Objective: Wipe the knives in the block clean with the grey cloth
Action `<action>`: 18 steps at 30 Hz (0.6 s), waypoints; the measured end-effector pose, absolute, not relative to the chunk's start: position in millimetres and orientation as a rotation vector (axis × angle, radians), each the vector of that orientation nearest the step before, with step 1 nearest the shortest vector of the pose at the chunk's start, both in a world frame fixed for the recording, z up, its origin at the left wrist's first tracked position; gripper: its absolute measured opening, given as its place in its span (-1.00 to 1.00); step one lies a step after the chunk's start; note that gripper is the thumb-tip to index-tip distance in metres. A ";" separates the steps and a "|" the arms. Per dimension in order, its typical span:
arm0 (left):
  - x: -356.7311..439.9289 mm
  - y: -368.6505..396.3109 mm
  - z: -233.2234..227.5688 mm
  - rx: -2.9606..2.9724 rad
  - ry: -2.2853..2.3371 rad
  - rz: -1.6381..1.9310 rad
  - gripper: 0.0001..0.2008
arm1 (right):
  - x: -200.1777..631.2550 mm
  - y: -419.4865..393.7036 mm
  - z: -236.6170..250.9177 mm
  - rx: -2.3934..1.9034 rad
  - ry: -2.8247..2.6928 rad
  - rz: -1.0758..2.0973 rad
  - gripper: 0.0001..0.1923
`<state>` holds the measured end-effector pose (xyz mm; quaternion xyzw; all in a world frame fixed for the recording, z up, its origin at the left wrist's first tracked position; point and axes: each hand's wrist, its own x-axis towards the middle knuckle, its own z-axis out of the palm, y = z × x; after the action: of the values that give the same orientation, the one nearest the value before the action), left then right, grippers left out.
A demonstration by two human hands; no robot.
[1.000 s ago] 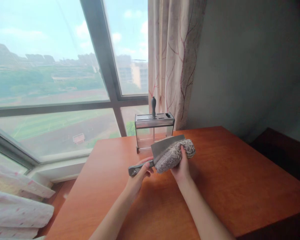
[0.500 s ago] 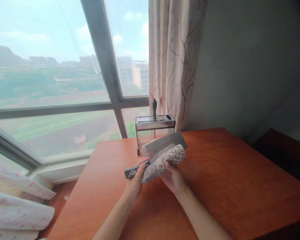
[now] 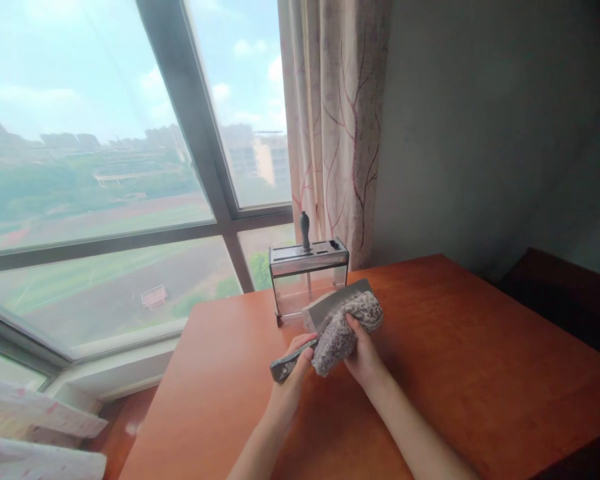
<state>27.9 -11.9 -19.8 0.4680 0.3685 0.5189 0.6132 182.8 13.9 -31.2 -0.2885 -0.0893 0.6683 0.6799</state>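
Left hand (image 3: pixel 295 357) grips the grey handle of a broad steel cleaver (image 3: pixel 330 305) over the orange-brown wooden table (image 3: pixel 480 373). Right hand (image 3: pixel 363 353) holds a fuzzy grey cloth (image 3: pixel 343 327) w/ it wrapped round the blade, just in front of the clear knife block (image 3: pixel 307 277).

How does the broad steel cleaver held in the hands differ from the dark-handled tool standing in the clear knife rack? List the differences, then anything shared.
The broad steel cleaver is out of the rack, tilted above the table; the dark-handled tool stands upright in the clear knife rack.
The cleaver's blade shows, partly wrapped in a fuzzy grey cloth; the tool shows mainly its handle.
The left hand grips the cleaver; nothing touches the tool.
Both have dark handles.
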 end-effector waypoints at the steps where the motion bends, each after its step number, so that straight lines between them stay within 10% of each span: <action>1: 29.1 -12.9 -18.0 1.084 0.842 1.189 -0.66 | 188.6 16.0 -30.2 -0.641 -0.197 1.465 -0.65; 18: 15.8 -11.6 -27.4 0.990 0.826 1.146 -0.51 | 196.4 19.3 -26.5 -0.561 -0.136 1.352 -0.60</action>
<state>15.8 -11.6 -27.4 0.4357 0.3638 0.5046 0.6505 196.4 19.3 -26.5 -0.2560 -0.0619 0.6167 0.7418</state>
